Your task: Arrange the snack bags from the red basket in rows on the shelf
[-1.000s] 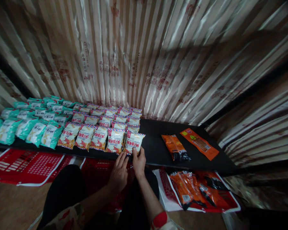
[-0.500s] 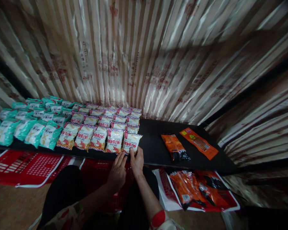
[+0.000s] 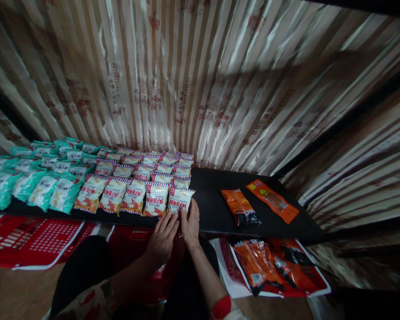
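A white snack bag (image 3: 179,198) with red print and a striped top edge stands at the front right end of the rows on the black shelf (image 3: 206,200). My right hand (image 3: 190,224) holds its lower right side, one finger on the front and the others along the edge. My left hand (image 3: 162,238) reaches to the bag's bottom edge, its fingers stretched out and fairly close together. Touching distance to the left is a matching snack bag (image 3: 156,198). More bags of this kind stand in rows behind and leftward.
Teal snack bags (image 3: 65,193) fill the shelf's left end. To the right lie an orange-and-black packet (image 3: 240,206) and a flat orange packet (image 3: 273,201). Below are red baskets (image 3: 50,240), one holding several orange packets (image 3: 258,262). A striped, shiny curtain (image 3: 173,89) hangs behind.
The view has shifted slightly. My right hand's fingers have moved up along the right side of the front bag; my left hand stays by its bottom edge.
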The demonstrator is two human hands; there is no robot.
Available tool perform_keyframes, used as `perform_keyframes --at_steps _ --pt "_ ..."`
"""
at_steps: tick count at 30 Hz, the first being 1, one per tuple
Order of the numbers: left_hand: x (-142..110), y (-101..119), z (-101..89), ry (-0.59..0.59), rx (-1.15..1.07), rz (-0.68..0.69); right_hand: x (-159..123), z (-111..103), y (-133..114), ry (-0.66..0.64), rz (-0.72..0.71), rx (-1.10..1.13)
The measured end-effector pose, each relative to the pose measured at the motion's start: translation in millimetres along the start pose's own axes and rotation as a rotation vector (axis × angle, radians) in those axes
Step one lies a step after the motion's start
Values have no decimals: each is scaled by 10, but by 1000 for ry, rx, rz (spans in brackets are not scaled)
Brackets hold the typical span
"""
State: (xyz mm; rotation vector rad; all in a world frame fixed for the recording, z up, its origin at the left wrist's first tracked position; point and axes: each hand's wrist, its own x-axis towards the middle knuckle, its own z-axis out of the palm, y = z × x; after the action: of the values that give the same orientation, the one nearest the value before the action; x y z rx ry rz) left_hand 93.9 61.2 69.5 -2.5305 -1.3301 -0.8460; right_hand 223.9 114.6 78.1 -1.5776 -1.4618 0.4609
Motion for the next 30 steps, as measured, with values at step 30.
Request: perform_keyframes --at_steps 30 --pt "238 -397 195 59 186 204 682 -18 216 -156 198 451"
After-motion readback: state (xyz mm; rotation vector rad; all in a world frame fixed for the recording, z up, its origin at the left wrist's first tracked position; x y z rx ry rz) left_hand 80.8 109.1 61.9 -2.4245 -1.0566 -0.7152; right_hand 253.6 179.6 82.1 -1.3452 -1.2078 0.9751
